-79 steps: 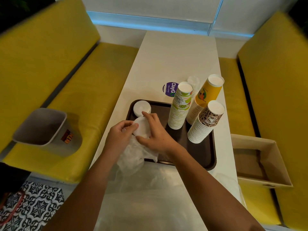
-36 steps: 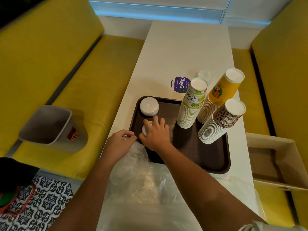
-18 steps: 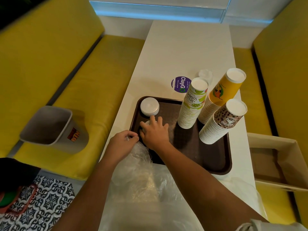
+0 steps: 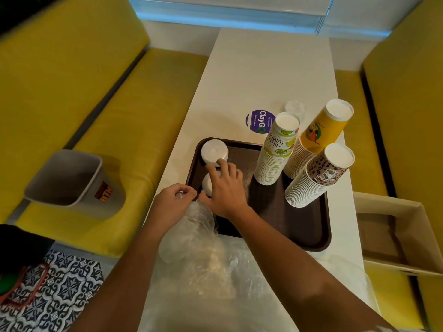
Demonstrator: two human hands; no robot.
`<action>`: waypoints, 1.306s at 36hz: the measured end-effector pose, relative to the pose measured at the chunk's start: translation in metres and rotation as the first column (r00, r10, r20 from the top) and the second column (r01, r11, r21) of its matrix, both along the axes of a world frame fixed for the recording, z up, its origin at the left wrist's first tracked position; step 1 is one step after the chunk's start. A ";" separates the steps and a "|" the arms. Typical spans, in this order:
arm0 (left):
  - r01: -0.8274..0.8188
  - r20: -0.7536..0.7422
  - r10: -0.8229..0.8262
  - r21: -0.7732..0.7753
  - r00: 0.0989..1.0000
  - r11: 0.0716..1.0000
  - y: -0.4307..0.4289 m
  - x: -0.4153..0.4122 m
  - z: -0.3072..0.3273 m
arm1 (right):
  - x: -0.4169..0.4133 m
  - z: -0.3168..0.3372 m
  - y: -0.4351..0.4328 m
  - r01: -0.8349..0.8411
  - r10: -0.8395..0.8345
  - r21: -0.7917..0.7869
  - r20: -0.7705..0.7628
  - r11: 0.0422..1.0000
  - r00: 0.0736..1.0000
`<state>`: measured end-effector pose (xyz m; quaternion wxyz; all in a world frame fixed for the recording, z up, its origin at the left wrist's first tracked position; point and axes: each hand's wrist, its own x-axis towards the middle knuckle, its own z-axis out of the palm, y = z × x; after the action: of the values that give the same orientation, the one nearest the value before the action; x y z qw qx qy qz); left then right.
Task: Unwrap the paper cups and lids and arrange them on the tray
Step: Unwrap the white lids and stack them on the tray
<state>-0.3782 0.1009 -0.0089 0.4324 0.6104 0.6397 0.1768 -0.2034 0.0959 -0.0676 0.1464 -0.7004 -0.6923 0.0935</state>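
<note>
A dark brown tray (image 4: 299,226) lies on the white table. Three upside-down cup stacks stand on its far right: green-print (image 4: 278,149), yellow (image 4: 316,135) and leopard-print (image 4: 318,176). One stack of white lids (image 4: 213,152) sits in the tray's far left corner. My right hand (image 4: 225,188) rests over a second white lid stack (image 4: 208,185) just in front of it, fingers curled on it. My left hand (image 4: 171,204) pinches the clear plastic wrapper (image 4: 191,233) at the tray's near left edge.
A grey bin (image 4: 72,183) stands on the yellow bench at left. An open cardboard box (image 4: 395,236) sits on the right bench. More crumpled plastic (image 4: 215,295) covers the near table. A purple sticker (image 4: 260,121) and a clear lid (image 4: 294,107) lie beyond the tray.
The second lid stack has come out of the wrapper and gone down onto the tray in front of the first stack. My left hand keeps pinching the emptied plastic at the tray's edge.
</note>
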 end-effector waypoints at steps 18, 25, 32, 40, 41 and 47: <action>-0.162 0.167 0.154 0.031 0.974 0.986 0.001 -0.006 0.022 | 0.003 0.014 -0.024 0.024 0.014 0.173 -0.214 0.985 0.977; -0.158 0.303 0.152 -0.003 0.941 0.987 -0.006 0.013 0.054 | 0.005 0.079 -0.057 -0.168 -0.032 -0.153 -0.823 0.974 0.567; -0.042 0.210 -0.012 0.247 0.978 0.968 -0.041 0.029 0.080 | 0.013 0.094 -0.086 0.113 -0.227 -0.198 -0.887 0.974 0.402; 0.077 0.108 -0.087 0.092 0.990 0.993 -0.079 0.016 0.066 | 0.026 0.112 -0.124 0.280 -0.286 -0.204 -0.912 0.938 0.295; 0.073 0.122 -0.087 0.110 0.989 0.991 -0.082 0.015 0.068 | 0.025 0.114 -0.129 0.312 -0.299 -0.200 -0.901 0.929 0.315; 0.075 0.188 -0.132 0.286 0.973 0.955 -0.111 0.007 0.096 | 0.019 0.141 -0.166 0.392 -0.248 -0.078 -0.880 0.917 0.404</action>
<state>-0.3711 -0.0099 0.0867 0.4151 0.6761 0.5277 0.3034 -0.1843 -0.0701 0.0732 0.5434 -0.6593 -0.3756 0.3590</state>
